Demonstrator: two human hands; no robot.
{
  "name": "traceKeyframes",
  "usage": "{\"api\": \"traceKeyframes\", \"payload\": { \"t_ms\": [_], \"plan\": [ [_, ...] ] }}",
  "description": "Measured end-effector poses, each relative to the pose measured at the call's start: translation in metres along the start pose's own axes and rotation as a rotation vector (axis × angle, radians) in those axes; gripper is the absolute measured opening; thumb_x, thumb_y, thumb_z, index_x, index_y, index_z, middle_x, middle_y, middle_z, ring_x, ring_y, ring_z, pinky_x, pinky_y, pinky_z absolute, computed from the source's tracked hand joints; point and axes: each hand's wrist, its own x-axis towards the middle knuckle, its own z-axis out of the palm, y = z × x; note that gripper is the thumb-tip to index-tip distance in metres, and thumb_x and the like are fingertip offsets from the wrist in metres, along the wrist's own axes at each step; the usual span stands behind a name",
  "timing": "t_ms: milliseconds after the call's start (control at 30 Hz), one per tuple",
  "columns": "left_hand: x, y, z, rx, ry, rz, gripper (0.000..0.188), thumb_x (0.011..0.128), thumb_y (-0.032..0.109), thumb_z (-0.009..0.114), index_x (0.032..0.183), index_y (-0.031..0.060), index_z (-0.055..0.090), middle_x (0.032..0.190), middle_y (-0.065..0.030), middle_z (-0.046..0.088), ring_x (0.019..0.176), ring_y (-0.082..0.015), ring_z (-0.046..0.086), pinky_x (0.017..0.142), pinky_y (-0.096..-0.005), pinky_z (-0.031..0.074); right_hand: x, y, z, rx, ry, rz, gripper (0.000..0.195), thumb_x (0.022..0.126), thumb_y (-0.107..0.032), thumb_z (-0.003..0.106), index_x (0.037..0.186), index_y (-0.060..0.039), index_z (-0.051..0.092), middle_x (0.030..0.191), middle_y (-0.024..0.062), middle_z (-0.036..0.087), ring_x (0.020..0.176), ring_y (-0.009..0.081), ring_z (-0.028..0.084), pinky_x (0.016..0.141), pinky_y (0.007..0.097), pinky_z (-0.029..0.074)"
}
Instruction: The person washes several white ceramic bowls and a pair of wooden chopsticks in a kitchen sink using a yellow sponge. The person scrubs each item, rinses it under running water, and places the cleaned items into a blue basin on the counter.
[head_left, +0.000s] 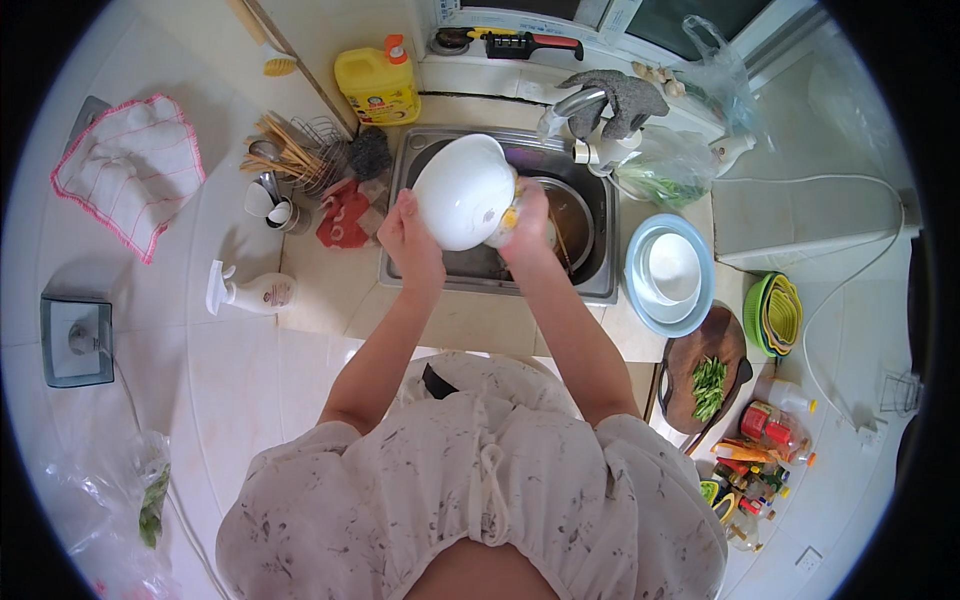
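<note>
Tilted over the stainless steel sink (405, 165) is a white bowl (461, 191), its smooth side turned up to me. My left hand (412, 240) grips its lower left edge. On the other side, my right hand (529, 217) presses a yellow-and-white scrubbing cloth or sponge (510, 219) against the bowl; the fingers hide much of it. Below, in the basin, a round metal pan (581, 214) holds brownish water, with chopsticks (560, 240) leaning in it. The chrome faucet (574, 105) has a grey rag (622, 101) draped over it.
Right of the sink, a light blue basin (636, 300) holds white bowls (675, 266). Chopped greens (709, 386) lie on a wooden cutting board (694, 337). A yellow detergent jug (379, 86), a wire utensil basket (319, 154), a red cloth (345, 217) and a spray bottle (259, 291) stand left.
</note>
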Motion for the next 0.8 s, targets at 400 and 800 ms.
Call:
{"api": "traceKeyframes", "payload": {
  "t_ms": [400, 800],
  "plan": [
    [-0.016, -0.034, 0.007, -0.056, 0.013, -0.216, 0.04, 0.099, 0.035, 0.043, 0.094, -0.0014, 0.059, 0.083, -0.0015, 0.06, 0.074, -0.0083, 0.053, 0.065, -0.0246, 0.044, 0.019, 0.026, -0.016, -1.169, -0.091, -1.127, 0.038, 0.095, -0.02, 0.033, 0.125, -0.0042, 0.05, 0.122, 0.0152, 0.057, 0.111, 0.0332, 0.055, 0.091, 0.0412, 0.046],
    [0.007, -0.025, -0.008, -0.233, 0.025, -0.428, 0.044, 0.098, 0.04, 0.045, 0.107, -0.0006, 0.058, 0.099, -0.0074, 0.063, 0.085, -0.016, 0.061, 0.075, -0.0301, 0.05, 0.002, -0.007, -0.022, -1.852, -0.371, -0.959, 0.042, 0.093, -0.018, 0.042, 0.135, -0.0098, 0.043, 0.135, 0.0128, 0.047, 0.113, 0.0338, 0.053, 0.094, 0.041, 0.043]
  ]
}}
